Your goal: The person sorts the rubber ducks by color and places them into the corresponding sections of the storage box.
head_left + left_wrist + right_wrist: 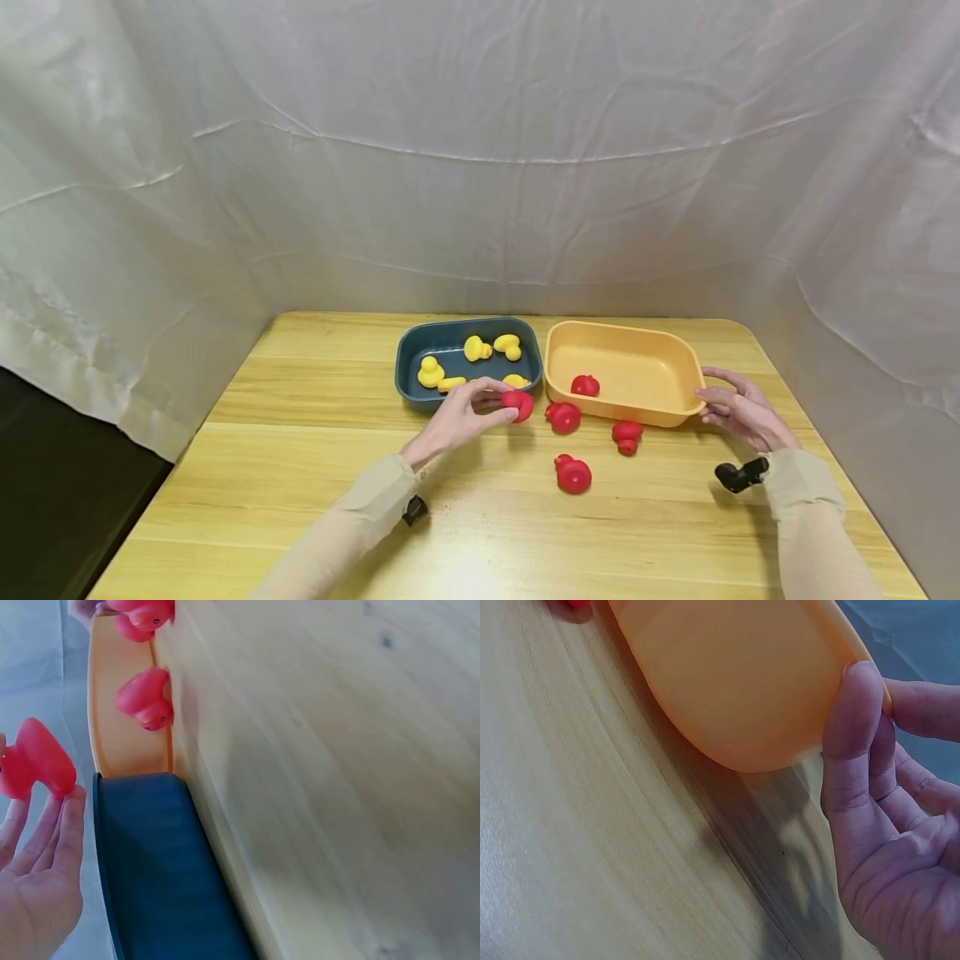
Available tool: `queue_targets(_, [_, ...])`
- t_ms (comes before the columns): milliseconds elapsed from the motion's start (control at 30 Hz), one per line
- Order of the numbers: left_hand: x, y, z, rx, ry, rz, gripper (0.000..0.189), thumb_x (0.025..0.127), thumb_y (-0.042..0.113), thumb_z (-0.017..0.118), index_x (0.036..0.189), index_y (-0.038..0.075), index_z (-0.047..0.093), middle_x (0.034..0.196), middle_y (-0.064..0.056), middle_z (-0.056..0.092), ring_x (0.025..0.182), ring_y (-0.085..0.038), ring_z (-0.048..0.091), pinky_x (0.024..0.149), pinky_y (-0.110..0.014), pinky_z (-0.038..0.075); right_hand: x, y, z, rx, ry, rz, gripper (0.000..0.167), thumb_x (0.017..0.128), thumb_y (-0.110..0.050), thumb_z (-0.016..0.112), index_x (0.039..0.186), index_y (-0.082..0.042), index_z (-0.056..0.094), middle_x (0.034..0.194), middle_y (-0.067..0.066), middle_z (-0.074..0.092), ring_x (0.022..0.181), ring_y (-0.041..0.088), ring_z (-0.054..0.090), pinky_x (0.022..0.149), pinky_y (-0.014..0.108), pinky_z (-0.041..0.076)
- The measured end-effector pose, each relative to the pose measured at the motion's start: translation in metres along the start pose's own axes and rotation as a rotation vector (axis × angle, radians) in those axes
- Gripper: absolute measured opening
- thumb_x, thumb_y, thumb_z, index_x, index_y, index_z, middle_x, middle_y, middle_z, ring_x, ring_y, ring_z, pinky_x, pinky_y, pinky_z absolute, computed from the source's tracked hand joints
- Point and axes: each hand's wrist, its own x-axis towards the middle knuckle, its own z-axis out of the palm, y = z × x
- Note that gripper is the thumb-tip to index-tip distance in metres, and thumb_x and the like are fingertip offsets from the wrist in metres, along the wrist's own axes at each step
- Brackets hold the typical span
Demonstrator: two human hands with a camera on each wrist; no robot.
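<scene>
My left hand (459, 419) pinches a red rubber duck (517, 406) between thumb and fingertips, above the table by the blue bin's front right corner. In the left wrist view, the fingertips meet the underside of this duck (41, 761). At the right, my right hand (742, 410) grips the rim of an orange bin (637, 371), with the thumb on the near side and a finger behind the rim in the right wrist view. One red duck (585, 385) lies inside the orange bin. Three more, among them one red duck (573, 475) nearest me, lie on the table in front of it.
A dark blue bin (401, 367) stands against the orange bin's left side, with several yellow ducks (431, 372) in it. Behind the wooden table (315, 467) hangs a pale cloth (480, 208), which also runs along both sides.
</scene>
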Motion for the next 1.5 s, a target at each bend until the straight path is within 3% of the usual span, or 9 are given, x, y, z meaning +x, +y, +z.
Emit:
queue_targets(200, [0.006, 0.005, 0.003, -0.054, 0.024, -0.027, 0.034, 0.090, 0.024, 0.078, 0.120, 0.012, 0.067, 0.123, -0.008, 0.070, 0.113, -0.021, 0.069, 0.099, -0.027, 0.058, 0.000, 0.000, 0.000, 0.002, -0.001, 0.000, 0.031, 0.102, 0.000, 0.051, 0.126, -0.020, 0.049, 0.087, 0.004, 0.073, 0.069, 0.013, 0.070, 0.063, 0.023, 0.062])
queue_targets(600, [0.024, 0.007, 0.014, -0.113, 0.066, -0.010, 0.036, 0.089, 0.021, 0.079, 0.121, 0.010, 0.068, 0.122, -0.012, 0.070, 0.113, -0.024, 0.070, 0.100, -0.029, 0.058, 0.001, 0.001, -0.001, 0.015, -0.029, -0.011, 0.032, 0.103, 0.000, 0.051, 0.128, -0.019, 0.046, 0.088, 0.003, 0.072, 0.070, 0.012, 0.070, 0.064, 0.023, 0.062])
queue_targets(1200, [0.056, 0.006, 0.031, -0.130, 0.127, -0.011, 0.037, 0.089, 0.022, 0.078, 0.122, 0.009, 0.068, 0.120, -0.012, 0.071, 0.112, -0.025, 0.070, 0.098, -0.030, 0.059, 0.001, 0.001, 0.001, 0.032, -0.018, -0.003, 0.032, 0.102, 0.001, 0.051, 0.127, -0.019, 0.047, 0.087, 0.003, 0.073, 0.069, 0.012, 0.070, 0.064, 0.023, 0.062])
queue_targets(1500, [0.076, 0.004, 0.039, -0.119, 0.155, 0.019, 0.037, 0.091, 0.019, 0.077, 0.122, 0.003, 0.067, 0.121, -0.016, 0.069, 0.114, -0.027, 0.070, 0.100, -0.031, 0.058, 0.001, 0.001, 0.002, 0.025, -0.009, -0.005, 0.032, 0.102, 0.001, 0.051, 0.127, -0.018, 0.044, 0.087, 0.003, 0.072, 0.069, 0.012, 0.070, 0.064, 0.023, 0.062])
